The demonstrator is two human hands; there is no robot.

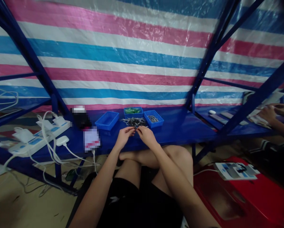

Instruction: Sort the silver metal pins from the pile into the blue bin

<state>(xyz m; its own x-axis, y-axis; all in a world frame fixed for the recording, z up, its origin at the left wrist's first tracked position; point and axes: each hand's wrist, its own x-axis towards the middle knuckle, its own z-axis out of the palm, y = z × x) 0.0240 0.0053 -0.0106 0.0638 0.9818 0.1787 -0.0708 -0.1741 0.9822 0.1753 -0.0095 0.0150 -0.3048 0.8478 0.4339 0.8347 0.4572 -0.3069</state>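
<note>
Close together at the front of the blue table, my left hand (125, 136) and my right hand (145, 134) have their fingertips pinched. Whatever they pinch is too small to make out. Just beyond them lies a loose pile of thin dark and silvery pin-like pieces (134, 122). To the pile's right stands a blue bin (162, 120) with many small metal pins (152, 118) in it. Behind the pile, another blue bin (133, 116) holds green pieces (132, 110). A third blue bin (111, 123), on the left, shows a bare bottom.
A white power strip (41, 137) with plugs and tangled cables takes up the table's left end. Beside it lies a blurred phone-like item (91, 139) on a cable. Blue metal posts (205, 63) frame the table. A red stool (246, 193) stands right; another person's hands (270, 114) work beyond.
</note>
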